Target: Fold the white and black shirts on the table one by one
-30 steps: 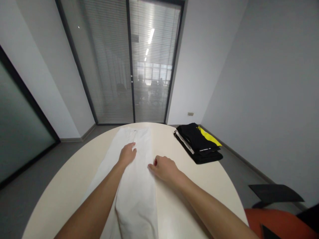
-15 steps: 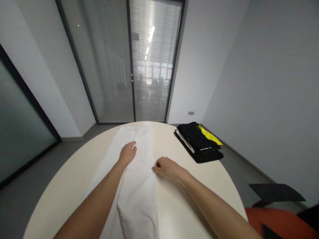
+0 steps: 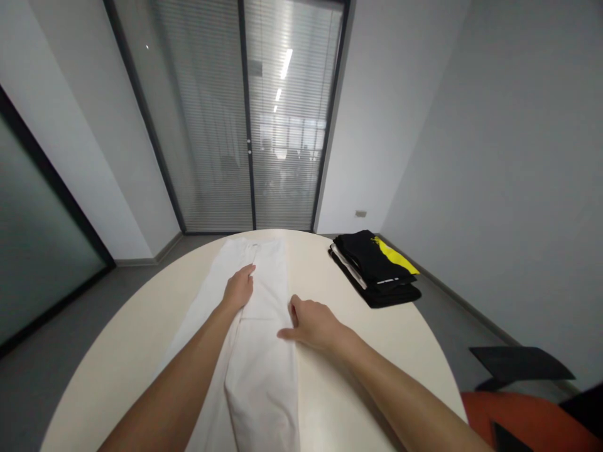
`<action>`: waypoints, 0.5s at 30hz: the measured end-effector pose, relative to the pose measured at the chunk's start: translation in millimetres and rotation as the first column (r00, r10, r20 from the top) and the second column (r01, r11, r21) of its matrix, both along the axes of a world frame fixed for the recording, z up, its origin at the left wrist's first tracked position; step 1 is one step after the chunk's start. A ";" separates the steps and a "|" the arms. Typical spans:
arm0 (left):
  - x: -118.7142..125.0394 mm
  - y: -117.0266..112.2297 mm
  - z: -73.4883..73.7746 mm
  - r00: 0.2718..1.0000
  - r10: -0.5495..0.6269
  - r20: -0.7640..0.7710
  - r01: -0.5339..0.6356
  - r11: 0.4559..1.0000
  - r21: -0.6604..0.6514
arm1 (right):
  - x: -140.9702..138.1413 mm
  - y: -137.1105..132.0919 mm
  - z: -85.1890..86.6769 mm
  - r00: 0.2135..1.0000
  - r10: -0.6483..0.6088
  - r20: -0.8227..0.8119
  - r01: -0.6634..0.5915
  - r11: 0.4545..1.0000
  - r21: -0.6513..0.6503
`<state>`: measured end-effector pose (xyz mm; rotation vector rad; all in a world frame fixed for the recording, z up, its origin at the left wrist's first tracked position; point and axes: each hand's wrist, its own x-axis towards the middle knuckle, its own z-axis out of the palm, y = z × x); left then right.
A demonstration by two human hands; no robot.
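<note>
A long white garment (image 3: 262, 351) lies folded lengthwise down the middle of a round cream table (image 3: 127, 339). My left hand (image 3: 239, 287) rests flat on its upper part, fingers stretched forward. At the garment's right edge my right hand (image 3: 311, 322) lies palm down, its fingers and thumb spread on the cloth and the table.
A stack of folded black clothes with a yellow patch (image 3: 375, 269) sits at the table's far right. An orange chair with a black armrest (image 3: 522, 402) stands at the lower right. Glass doors with blinds (image 3: 245, 119) are beyond the table.
My right hand has gone from a closed grip at the garment's edge to lying flat with its fingers spread. My left hand has barely shifted.
</note>
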<state>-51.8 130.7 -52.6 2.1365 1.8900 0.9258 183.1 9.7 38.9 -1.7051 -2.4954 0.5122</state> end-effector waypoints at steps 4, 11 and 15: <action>-1.3 1.0 -1.4 0.999 -0.023 -0.028 0.023 1.000 0.012 | -9.8 -9.2 4.3 0.960 0.270 -0.076 -0.256 0.953 0.161; -2.1 3.5 -7.9 0.997 -0.025 -0.079 0.027 0.999 0.032 | -26.4 -28.9 -1.6 0.634 0.685 -0.358 -0.753 0.653 -0.083; -1.5 5.5 -11.2 0.995 -0.018 -0.100 0.023 0.998 0.051 | -42.1 -39.8 -16.8 0.466 0.783 -0.412 -0.884 0.430 -0.183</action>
